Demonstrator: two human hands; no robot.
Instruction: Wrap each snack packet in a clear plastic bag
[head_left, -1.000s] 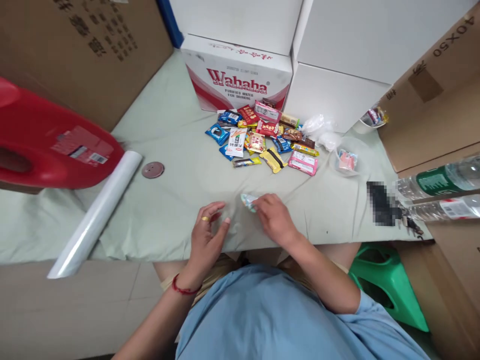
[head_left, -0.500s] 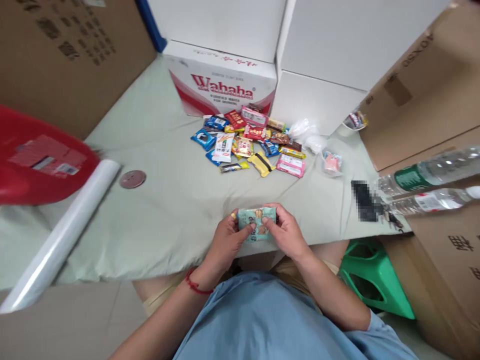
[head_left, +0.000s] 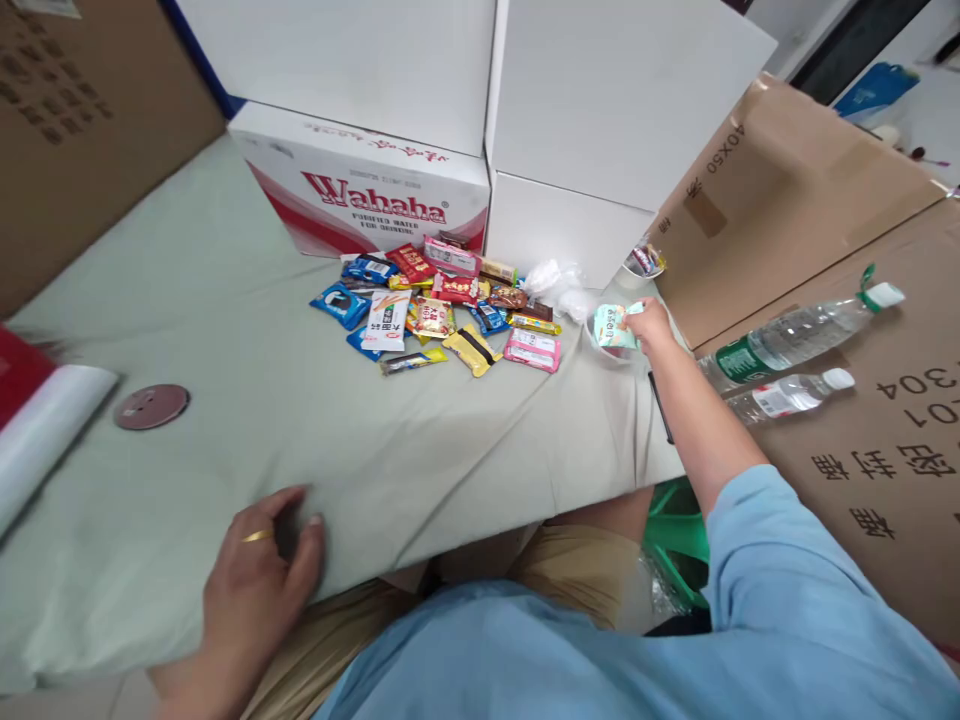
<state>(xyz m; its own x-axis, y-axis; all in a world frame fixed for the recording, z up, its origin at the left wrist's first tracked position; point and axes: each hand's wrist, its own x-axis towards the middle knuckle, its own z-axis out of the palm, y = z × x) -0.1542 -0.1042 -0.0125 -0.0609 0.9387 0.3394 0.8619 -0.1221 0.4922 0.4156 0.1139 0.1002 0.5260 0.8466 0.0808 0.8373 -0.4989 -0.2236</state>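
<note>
My right hand [head_left: 651, 322] is stretched out to the far right of the table, closed on a small teal snack packet [head_left: 613, 326] beside a crumpled clear plastic bag [head_left: 556, 281]. My left hand [head_left: 259, 570] rests near the front edge of the pale green cloth [head_left: 315, 420], fingers loosely curled on the fabric and holding nothing; it wears a gold ring. A pile of several colourful snack packets [head_left: 435, 310] lies in the middle of the table, left of my right hand.
A white and red Wahaha carton [head_left: 360, 190] and white boxes [head_left: 622, 110] stand behind the pile. Brown cartons [head_left: 780, 190] with two water bottles [head_left: 795, 340] sit on the right. A round disc [head_left: 151, 406] and a white roll [head_left: 41, 430] lie at left. A green stool [head_left: 679, 525] is below.
Both hands held the teal packet close to me; now the right hand has carried it out to the far right, and the left hand has let go and dropped to the cloth. The view swung right.
</note>
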